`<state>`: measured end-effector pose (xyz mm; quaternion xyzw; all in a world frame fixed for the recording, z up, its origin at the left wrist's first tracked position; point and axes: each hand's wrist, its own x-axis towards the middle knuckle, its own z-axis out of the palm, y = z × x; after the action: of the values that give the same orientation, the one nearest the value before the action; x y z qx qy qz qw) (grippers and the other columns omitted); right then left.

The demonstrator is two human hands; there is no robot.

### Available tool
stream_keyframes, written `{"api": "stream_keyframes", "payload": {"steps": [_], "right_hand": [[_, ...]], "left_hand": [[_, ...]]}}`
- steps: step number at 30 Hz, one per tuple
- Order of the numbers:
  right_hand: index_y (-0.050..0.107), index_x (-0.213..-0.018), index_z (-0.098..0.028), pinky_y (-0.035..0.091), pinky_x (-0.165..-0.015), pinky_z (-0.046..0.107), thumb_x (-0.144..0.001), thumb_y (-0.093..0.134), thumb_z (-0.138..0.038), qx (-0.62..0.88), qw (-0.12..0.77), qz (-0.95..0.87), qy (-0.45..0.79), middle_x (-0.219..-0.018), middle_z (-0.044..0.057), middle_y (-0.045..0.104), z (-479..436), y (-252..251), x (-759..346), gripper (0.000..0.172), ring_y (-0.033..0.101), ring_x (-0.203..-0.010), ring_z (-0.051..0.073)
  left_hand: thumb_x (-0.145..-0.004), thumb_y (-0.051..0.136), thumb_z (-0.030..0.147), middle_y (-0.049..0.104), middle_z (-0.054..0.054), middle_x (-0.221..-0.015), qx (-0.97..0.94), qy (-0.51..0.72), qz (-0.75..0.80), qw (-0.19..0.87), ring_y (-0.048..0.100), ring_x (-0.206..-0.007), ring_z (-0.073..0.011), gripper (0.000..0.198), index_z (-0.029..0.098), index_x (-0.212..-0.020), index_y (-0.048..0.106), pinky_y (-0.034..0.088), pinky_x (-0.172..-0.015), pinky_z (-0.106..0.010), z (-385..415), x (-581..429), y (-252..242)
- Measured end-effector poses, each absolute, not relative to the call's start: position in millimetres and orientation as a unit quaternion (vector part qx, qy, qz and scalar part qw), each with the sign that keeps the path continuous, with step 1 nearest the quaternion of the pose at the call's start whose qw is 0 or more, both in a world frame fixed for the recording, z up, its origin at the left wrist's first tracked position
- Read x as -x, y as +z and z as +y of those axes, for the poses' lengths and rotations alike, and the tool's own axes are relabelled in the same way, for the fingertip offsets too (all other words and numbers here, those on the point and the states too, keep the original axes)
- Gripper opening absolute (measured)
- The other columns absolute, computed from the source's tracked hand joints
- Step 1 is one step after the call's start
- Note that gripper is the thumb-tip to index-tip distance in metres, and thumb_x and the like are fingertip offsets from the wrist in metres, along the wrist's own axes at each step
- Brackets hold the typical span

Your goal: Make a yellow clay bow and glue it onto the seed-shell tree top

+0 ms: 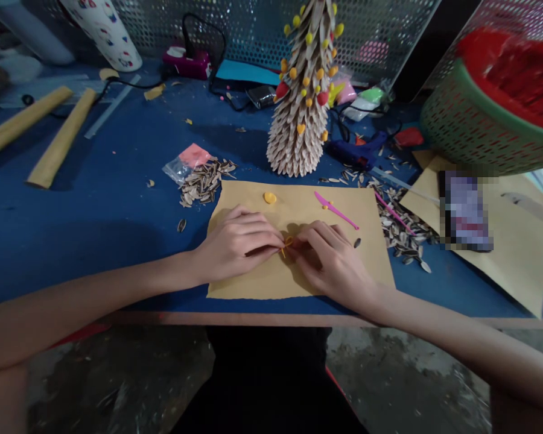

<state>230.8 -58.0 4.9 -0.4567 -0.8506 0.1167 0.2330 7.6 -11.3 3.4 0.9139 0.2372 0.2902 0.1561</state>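
Over a sheet of brown paper [248,286], a small orange bow [287,244] made of a thin strand is between my two hands. My left hand [242,242] pinches its left side with the fingertips. On its right side the fingers of my right hand [332,256] are closed, their tips partly hidden behind the knuckles. A yellow lump of what looks like modelling clay [269,198] lies farther up the paper. Near it is a pink plastic knife [336,210] with tiny yellow bits beside it. A single seed shell [357,242] lies right of my right hand.
Behind the paper stands a cone tree [296,141] of seed shells with coloured balls. Shell piles [203,184] flank the paper. A blue glue gun [359,150], a green basket [489,132] and a blurred-out phone-like object [466,211] are at right; brown paper rolls [63,141] at left.
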Motion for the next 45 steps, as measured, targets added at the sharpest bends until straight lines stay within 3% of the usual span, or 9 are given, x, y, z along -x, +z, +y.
{"api": "stream_keyframes", "payload": {"steps": [9, 19, 29, 45], "right_hand": [[0.055, -0.093, -0.019, 0.042, -0.076, 0.034, -0.096, 0.057, -0.02, 0.456, 0.234, -0.849, 0.129, -0.092, 0.006, 0.067, -58, 4, -232, 0.003, 0.062, -0.082, 0.02], [0.056, -0.095, -0.02, 0.043, -0.074, 0.034, -0.094, 0.062, -0.029, 0.452, 0.259, -0.846, 0.112, -0.091, 0.007, 0.066, -58, 7, -223, 0.011, 0.062, -0.081, 0.021], [0.057, -0.089, -0.017, 0.042, -0.073, 0.033, -0.093, 0.057, -0.016, 0.444, 0.239, -0.861, 0.07, -0.088, 0.006, 0.065, -59, 3, -223, 0.004, 0.061, -0.079, 0.02], [0.057, -0.093, -0.017, 0.042, -0.074, 0.033, -0.096, 0.058, -0.018, 0.434, 0.264, -0.856, 0.097, -0.09, 0.006, 0.067, -58, 1, -227, 0.003, 0.063, -0.081, 0.019]], "left_hand": [[-0.099, 0.058, 0.018, 0.079, 0.002, -0.099, -0.914, 0.292, 0.234, 0.154, 0.073, -0.09, -0.013, 0.012, 0.021, -0.097, 0.069, 0.042, -0.081, -0.032, -11, -5, 5], [-0.098, 0.06, 0.018, 0.078, 0.0, -0.093, -0.913, 0.299, 0.236, 0.144, 0.071, -0.087, -0.0144, 0.011, 0.019, -0.094, 0.07, 0.042, -0.079, -0.032, -11, -6, 2], [-0.095, 0.064, 0.016, 0.074, 0.0, -0.086, -0.896, 0.305, 0.261, 0.189, 0.069, -0.085, -0.0139, 0.007, 0.017, -0.091, 0.07, 0.043, -0.079, -0.03, -11, -9, 4], [-0.095, 0.065, 0.016, 0.075, 0.0, -0.088, -0.888, 0.305, 0.279, 0.199, 0.07, -0.087, -0.0147, 0.006, 0.017, -0.091, 0.07, 0.044, -0.079, -0.03, -11, -7, 6]]}}
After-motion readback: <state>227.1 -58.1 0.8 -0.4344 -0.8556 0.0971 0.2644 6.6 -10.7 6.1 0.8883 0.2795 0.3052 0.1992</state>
